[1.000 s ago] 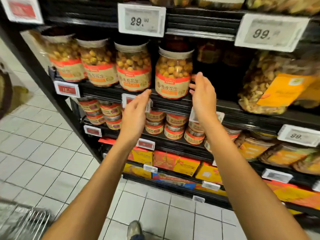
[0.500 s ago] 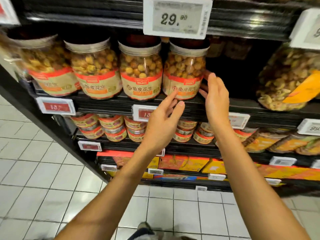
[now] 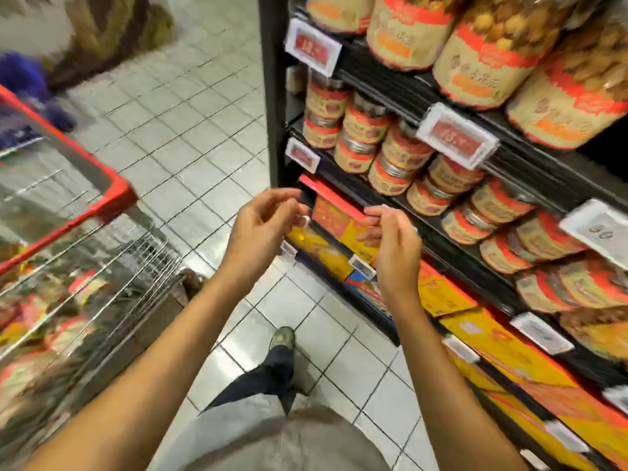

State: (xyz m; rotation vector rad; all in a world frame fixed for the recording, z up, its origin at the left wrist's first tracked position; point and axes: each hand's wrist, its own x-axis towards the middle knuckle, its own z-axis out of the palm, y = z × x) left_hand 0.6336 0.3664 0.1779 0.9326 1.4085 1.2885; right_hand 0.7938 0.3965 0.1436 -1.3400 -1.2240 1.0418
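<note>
Both hands lower than half second ago: left hand and right hand no more up at big peanut jars, now low before black rack, just in front of its yellow boxes. Fingers loosely curled, holding nothing. Jars remain on rack's upper shelf. Red-rimmed cart left of rack

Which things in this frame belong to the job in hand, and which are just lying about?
In hand: left hand and right hand, both empty and loosely curled, in front of the boxes.
Just around: big jars, small jars, price tag, cart, shoe.
</note>
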